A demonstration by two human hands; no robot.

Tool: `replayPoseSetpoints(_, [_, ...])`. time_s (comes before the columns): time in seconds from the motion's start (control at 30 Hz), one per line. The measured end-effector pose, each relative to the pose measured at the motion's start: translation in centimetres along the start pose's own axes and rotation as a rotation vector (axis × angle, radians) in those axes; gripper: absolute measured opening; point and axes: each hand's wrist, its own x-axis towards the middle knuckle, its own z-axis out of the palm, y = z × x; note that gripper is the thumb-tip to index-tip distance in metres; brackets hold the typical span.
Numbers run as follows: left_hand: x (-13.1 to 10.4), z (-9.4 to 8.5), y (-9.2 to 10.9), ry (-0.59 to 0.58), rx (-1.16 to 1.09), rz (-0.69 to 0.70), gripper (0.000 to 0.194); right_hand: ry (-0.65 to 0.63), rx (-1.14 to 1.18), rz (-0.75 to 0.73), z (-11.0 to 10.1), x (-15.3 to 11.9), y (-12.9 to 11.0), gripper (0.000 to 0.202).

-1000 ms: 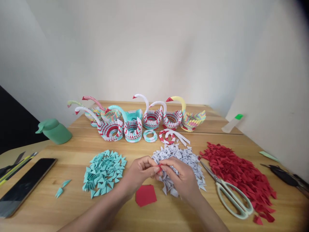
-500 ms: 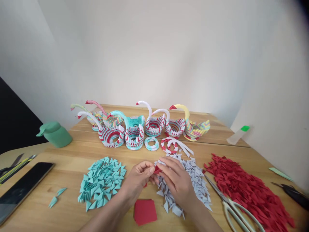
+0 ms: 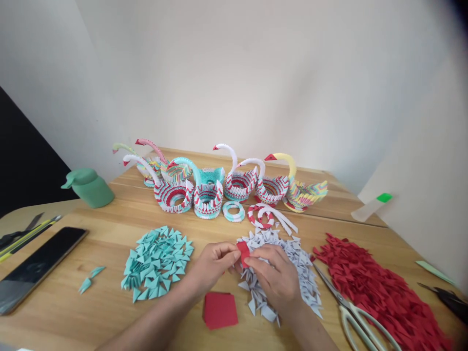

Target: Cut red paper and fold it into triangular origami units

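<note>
A small folded piece of red paper (image 3: 243, 252) is held upright between both hands, over the near-left part of a pile of white folded pieces (image 3: 302, 258). My left hand (image 3: 215, 263) pinches its left edge between thumb and fingers. From the other side, my right hand (image 3: 276, 273) grips it with thumb and forefinger, its other fingers curled. Below the hands lies a stack of square red sheets (image 3: 220, 310). Teal folded pieces (image 3: 159, 263) are heaped left of my left hand, and red folded pieces (image 3: 376, 292) form a large heap at the right.
Paper swans (image 3: 239, 185) stand across the back, with a teal-white ring (image 3: 233, 211) and a red-white ring (image 3: 260, 216) before them. Scissors (image 3: 345, 304) lie right of the white pile. At the left are a phone (image 3: 40, 268) and a green container (image 3: 89, 187).
The red paper now shows more fully, as an upright strip between my fingertips. My right hand has drawn back slightly to the right, and the view has shifted.
</note>
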Motion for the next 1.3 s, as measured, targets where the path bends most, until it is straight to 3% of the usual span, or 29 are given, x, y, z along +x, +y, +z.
replayPoseSetpoints(0.2, [0.5, -0.8, -1.0, 0.048, 0.108, -0.011, 0.043, -0.036, 0.056, 0.018, 0.2, -0.1, 0.6, 0.029])
replayPoseSetpoints(0.47, [0.2, -0.6, -1.1, 0.108, 0.274, 0.114, 0.026, -0.009, 0.141, 0.132, 0.4, -0.1, 0.8, 0.021])
replayPoseSetpoints(0.7, [-0.6, 0.0, -0.4, 0.145, 0.468, 0.247, 0.023, 0.032, 0.397, 0.454, 0.8, -0.3, 0.3, 0.005])
replayPoseSetpoints(0.97, [-0.5, 0.2, -0.9, 0.125, 0.379, 0.207, 0.026, -0.016, 0.791, 0.925, 1.5, -0.7, 0.2, 0.026])
replayPoseSetpoints(1.3, [-0.4, 0.4, -1.5, 0.123, 0.346, 0.155, 0.027, 0.049, 0.935, 1.039, 1.7, -0.5, -0.5, 0.027])
